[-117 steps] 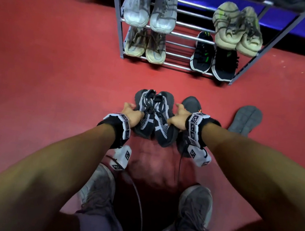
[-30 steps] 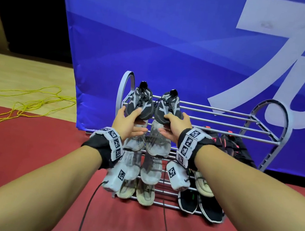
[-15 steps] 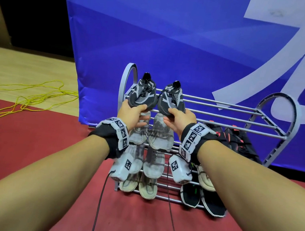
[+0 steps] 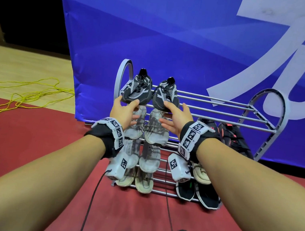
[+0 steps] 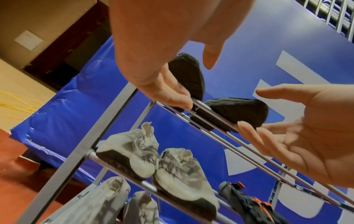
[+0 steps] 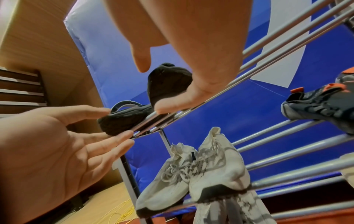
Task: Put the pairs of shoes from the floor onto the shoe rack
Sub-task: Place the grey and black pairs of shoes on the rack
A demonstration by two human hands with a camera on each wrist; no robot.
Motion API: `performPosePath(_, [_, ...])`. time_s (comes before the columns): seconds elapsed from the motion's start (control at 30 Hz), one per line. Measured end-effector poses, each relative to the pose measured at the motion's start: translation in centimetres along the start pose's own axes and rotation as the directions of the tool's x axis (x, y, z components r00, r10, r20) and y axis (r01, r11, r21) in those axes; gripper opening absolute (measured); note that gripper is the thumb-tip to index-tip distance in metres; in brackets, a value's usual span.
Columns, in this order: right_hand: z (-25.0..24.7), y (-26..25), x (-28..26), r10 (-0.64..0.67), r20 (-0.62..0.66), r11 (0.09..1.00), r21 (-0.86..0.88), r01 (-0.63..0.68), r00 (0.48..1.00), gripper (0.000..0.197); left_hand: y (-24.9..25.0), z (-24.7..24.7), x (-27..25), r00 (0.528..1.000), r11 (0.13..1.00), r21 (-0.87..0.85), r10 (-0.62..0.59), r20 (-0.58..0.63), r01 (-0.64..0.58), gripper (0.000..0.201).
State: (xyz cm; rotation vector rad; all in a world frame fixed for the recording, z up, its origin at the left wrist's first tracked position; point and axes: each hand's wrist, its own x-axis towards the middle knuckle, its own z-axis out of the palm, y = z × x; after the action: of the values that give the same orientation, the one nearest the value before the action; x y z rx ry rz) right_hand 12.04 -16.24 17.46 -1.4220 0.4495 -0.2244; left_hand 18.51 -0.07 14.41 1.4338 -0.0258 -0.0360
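Black-and-white shoes (image 4: 150, 92) on shoe rack (image 4: 224, 112) top tier, left hand (image 4: 123, 112) and right hand (image 4: 176, 116) splayed beneath, fingers loose.

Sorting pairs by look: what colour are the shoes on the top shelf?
Black with white mesh panels and black laces, clearest in the head view: shoes.

A blue banner (image 4: 156, 39) backs red carpet (image 4: 21, 138) — beyond it, pale wood floor (image 4: 21, 62) with yellow cord (image 4: 23, 95).
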Motion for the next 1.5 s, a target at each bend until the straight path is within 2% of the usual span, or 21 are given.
performPosePath(0.07, [-0.3, 0.5, -0.9, -0.039, 0.002, 0.999, 0.014, 0.039, 0.999, 0.089, -0.8, 0.2, -1.0, 0.998, 1.000, 0.022, 0.013, -0.066, -0.012, 0.068])
performPosePath(0.1, [-0.5, 0.9, -1.2, -0.059, 0.006, 0.998, 0.025, 0.059, 0.998, 0.087, -1.4, 0.3, -1.6, 0.995, 0.999, 0.034, 0.021, -0.099, -0.018, 0.065])
performPosePath(0.2, [-1.5, 3.6, -2.0, -0.133, -0.027, 0.990, 0.032, 0.134, 0.991, 0.080, -3.8, 1.3, -3.7, 0.990, 1.000, 0.029, 0.007, -0.142, -0.003, 0.038])
performPosePath(0.3, [-3.2, 8.0, -2.2, -0.172, -0.133, 0.984, 0.014, 0.175, 0.976, 0.062, -7.3, 3.1, -5.7, 0.996, 0.999, 0.020, -0.048, -0.080, 0.050, 0.017])
performPosePath(0.37, [-4.7, 11.7, -2.4, -0.139, -0.174, 0.990, -0.002, 0.141, 0.975, 0.047, -10.0, 4.6, -7.4, 0.994, 0.994, 0.035, -0.106, 0.001, 0.106, 0.006])
performPosePath(0.47, [-8.0, 17.1, -2.7, -0.066, -0.143, 0.991, -0.122, 0.049, 0.987, 0.030, -14.5, 7.1, -10.0, 0.977, 0.976, 0.142, -0.180, 0.115, 0.164, 0.005])
performPosePath(0.6, [-14.1, 21.6, -2.7, 0.060, -0.105, 0.955, -0.284, -0.088, 0.993, 0.032, -19.0, 10.0, -11.9, 0.952, 0.949, 0.251, -0.243, 0.186, 0.193, 0.014])
performPosePath(0.7, [-19.2, 23.6, -2.8, 0.128, -0.149, 0.895, -0.409, -0.179, 0.981, 0.019, -22.3, 12.3, -13.1, 0.927, 0.924, 0.289, -0.315, 0.204, 0.250, 0.017])
performPosePath(0.77, [-21.8, 25.3, -2.8, 0.189, -0.180, 0.835, -0.488, -0.255, 0.965, 0.010, -24.7, 13.4, -13.8, 0.902, 0.897, 0.330, -0.375, 0.214, 0.294, 0.016])
performPosePath(0.93, [-27.4, 30.7, -4.0, 0.411, -0.177, 0.610, -0.676, -0.414, 0.894, 0.021, -31.3, 15.6, -16.7, 0.814, 0.780, 0.534, -0.519, 0.261, 0.326, 0.022])
performPosePath(1.0, [-29.5, 32.6, -4.8, 0.429, -0.235, 0.533, -0.714, -0.454, 0.872, 0.023, -33.7, 16.0, -18.2, 0.787, 0.735, 0.608, -0.551, 0.278, 0.300, 0.019])
performPosePath(1.07, [-31.2, 33.9, -5.7, 0.431, -0.301, 0.429, -0.761, -0.487, 0.851, 0.016, -35.6, 16.2, -19.4, 0.771, 0.701, 0.652, -0.574, 0.274, 0.290, 0.020])
performPosePath(1.17, [-33.1, 35.8, -6.8, 0.373, -0.469, 0.218, -0.794, -0.567, 0.801, 0.059, -37.2, 16.0, -20.4, 0.758, 0.638, 0.708, -0.611, 0.228, 0.301, 0.017])
performPosePath(1.23, [-33.5, 37.2, -7.2, 0.332, -0.527, 0.099, -0.805, -0.584, 0.782, 0.067, -38.0, 15.5, -20.8, 0.750, 0.560, 0.758, -0.645, 0.148, 0.333, 0.013])
performPosePath(1.3, [-33.4, 38.2, -7.7, 0.289, -0.588, 0.041, -0.781, -0.623, 0.756, 0.067, -39.1, 14.9, -21.2, 0.741, 0.434, 0.832, -0.670, 0.042, 0.346, 0.039])
performPosePath(1.4, [-34.0, 39.2, -8.1, 0.260, -0.665, -0.016, -0.727, -0.686, 0.700, 0.064, -40.4, 14.4, -22.4, 0.722, 0.321, 0.863, -0.688, -0.071, 0.390, 0.054])
performPosePath(1.47, [-34.7, 39.2, -8.3, 0.321, -0.668, -0.059, -0.722, -0.690, 0.671, 0.080, -41.0, 14.4, -23.5, 0.715, 0.277, 0.864, -0.687, -0.127, 0.420, 0.067])
performPosePath(1.5, [-34.9, 39.2, -8.4, 0.360, -0.665, -0.097, -0.724, -0.682, 0.655, 0.090, -41.4, 14.5, -24.0, 0.726, 0.267, 0.869, -0.673, -0.143, 0.417, 0.075])
